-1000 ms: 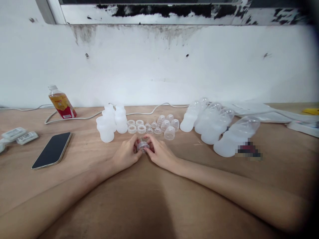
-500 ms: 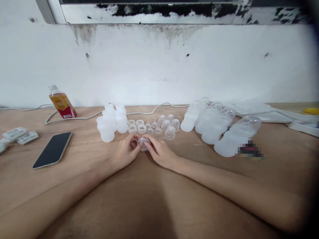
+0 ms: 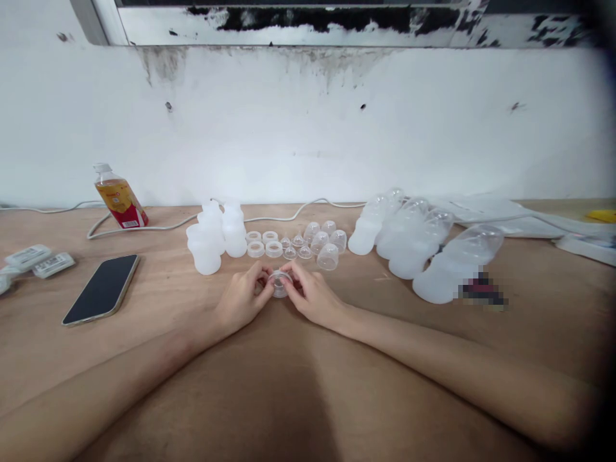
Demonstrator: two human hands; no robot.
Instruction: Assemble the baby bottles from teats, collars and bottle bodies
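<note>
Between the two hands, the small clear piece (image 3: 280, 285) has turned slightly since the earlier frame, so its round upper rim shows more plainly; the left thumb has drawn back a little toward its edge, while the things set out around it lie as they did.

Nearest, the person's forearms slant inward over the worktop (image 3: 289, 385), and the piece sits at their meeting point, low over the wood; whether its base touches is too small to tell. It looks light and thin-walled, likely fairly stiff around the rim, with a smooth surface that could slip under a fingertip. Opposite sides of the rim seem the best hold, with modest pressure.

That is roughly how it is held: the left hand (image 3: 244, 292) is half curled, thumb and fingers pinching the left edge, and the right hand (image 3: 312, 295) mirrors it on the other side, thumb toward the person. The fingers behind the piece are partly hidden.

Just beyond stand four pale rings (image 3: 255, 249), four small clear cones (image 3: 303, 251) and five clear domes (image 3: 328, 256). White bottles (image 3: 206, 256) flank them on the left, dome-topped bottles (image 3: 436, 282) on the right. Farthest back is the marked white wall (image 3: 289, 147).
</note>
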